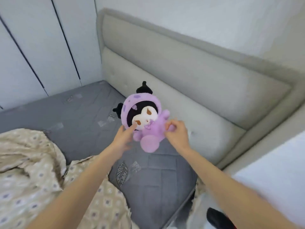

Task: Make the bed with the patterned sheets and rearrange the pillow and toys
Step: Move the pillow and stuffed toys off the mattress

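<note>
Grey padded headboard is seen running diagonally along the white wall. Pale wardrobe doors with dark vertical gaps are seen at left, meeting the headboard's end. A white surface is cut off at right edge. A black object with a red edge, too cropped to identify, is seen bottom right.

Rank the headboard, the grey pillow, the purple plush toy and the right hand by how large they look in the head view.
1. headboard, spanning most of the frame.
2. grey pillow, though near the camera and partly covered by the patterned sheet.
3. purple plush toy.
4. right hand, smallest.
</note>
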Tool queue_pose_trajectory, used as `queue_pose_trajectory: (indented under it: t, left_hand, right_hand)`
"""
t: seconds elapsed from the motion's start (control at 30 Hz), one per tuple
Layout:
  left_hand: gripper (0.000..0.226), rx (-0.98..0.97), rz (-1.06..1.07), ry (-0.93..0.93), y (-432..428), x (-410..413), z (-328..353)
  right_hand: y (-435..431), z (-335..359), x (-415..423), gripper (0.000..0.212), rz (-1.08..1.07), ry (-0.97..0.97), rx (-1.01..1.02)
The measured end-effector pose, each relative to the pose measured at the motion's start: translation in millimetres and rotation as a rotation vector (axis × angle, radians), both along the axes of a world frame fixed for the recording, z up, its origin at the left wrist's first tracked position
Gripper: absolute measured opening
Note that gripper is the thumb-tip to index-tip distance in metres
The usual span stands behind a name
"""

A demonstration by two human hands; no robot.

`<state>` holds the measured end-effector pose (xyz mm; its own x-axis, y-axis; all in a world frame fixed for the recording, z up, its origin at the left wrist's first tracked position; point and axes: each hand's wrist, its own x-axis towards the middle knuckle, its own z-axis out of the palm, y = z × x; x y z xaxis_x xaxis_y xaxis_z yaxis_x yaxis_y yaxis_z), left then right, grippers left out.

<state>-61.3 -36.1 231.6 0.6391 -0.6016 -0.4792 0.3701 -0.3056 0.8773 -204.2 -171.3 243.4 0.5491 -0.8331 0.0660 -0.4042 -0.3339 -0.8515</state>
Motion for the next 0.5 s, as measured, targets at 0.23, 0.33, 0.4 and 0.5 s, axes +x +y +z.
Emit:
queue_pose_trajectory:
  t: [0.23,0.33,0.4,0.5]
  left_hand:
    - [0.063,-0.217,-0.154,0.129,21.6,-79.7,53.5]
    - [0.078,-0.240,-0.159,0.176,19.3,-112.9,65.1]
    - [0.082,-0.228,-0.219,0.178,14.2,-139.0,68.3]
    - [0.089,-0.214,-0.293,0.163,0.8,-182.6,64.6]
  right_hand:
    - [34.7,48.6,-114.6,0.043,-0.121,-0.127,-0.089]
    - [44.3,55.2,-166.7,0.044,-0.224,-0.099,-0.085]
    - [48.2,53.7,-201.8,0.042,-0.289,-0.069,-0.086]
    - [52.2,50.6,-255.5,0.040,-0.378,-0.056,-0.086]
